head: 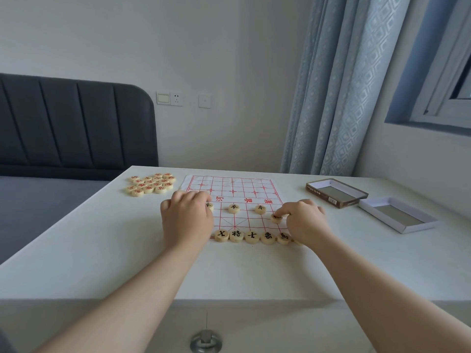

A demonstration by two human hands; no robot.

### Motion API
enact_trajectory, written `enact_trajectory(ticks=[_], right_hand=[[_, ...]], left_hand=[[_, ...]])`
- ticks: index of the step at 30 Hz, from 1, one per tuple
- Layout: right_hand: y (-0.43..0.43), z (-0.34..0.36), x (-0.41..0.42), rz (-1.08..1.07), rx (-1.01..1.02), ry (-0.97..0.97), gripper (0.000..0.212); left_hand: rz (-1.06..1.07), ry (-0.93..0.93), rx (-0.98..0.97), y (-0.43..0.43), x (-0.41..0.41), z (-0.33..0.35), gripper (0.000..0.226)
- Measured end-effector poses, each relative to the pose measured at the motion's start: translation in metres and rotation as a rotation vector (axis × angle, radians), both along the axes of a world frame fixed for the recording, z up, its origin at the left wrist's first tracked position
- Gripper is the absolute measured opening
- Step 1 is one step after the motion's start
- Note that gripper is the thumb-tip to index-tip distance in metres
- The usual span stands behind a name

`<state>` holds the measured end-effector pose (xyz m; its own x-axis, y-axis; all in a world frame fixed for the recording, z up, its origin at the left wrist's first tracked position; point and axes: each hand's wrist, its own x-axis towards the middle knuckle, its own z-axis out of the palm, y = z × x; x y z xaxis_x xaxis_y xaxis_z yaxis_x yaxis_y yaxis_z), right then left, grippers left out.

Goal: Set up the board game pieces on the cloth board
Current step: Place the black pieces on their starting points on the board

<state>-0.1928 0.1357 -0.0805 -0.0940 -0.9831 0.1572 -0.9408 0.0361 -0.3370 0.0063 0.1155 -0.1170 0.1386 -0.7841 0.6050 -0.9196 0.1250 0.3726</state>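
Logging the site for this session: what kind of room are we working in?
Most likely a bedroom at home. A grey padded headboard and mattress stand left of the white table, blue curtains hang beside a window, and wall switches sit behind.

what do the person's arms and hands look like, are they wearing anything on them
The left forearm and right forearm are bare, with no sleeve in view. The left hand and right hand have no gloves, and no watch, bracelet or ring shows on the sides facing the camera.
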Motion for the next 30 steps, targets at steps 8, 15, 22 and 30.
enact_trajectory(ticks=[8, 15, 22, 30], right_hand=[[0.004, -0.002, 0.009, 0.047, -0.149, -0.040, 0.059], [-0.021, -0.010, 0.025, 0.079, -0.146, -0.068, 0.052], [-0.052, -0.010, 0.019, 0.125, -0.140, -0.096, 0.040], [-0.045, 0.030, 0.012, 0.115, -0.003, -0.131, 0.042]], left_hand=[[-0.057, 0.040, 0.038, 0.007, 0.001, 0.006, 0.031], [-0.113, 0.010, 0.068, -0.001, -0.003, 0.005, 0.031], [-0.204, 0.029, 0.039, -0.009, 0.000, -0.002, 0.031], [-0.230, -0.018, 0.204, -0.009, -0.003, 0.053, 0.029]])
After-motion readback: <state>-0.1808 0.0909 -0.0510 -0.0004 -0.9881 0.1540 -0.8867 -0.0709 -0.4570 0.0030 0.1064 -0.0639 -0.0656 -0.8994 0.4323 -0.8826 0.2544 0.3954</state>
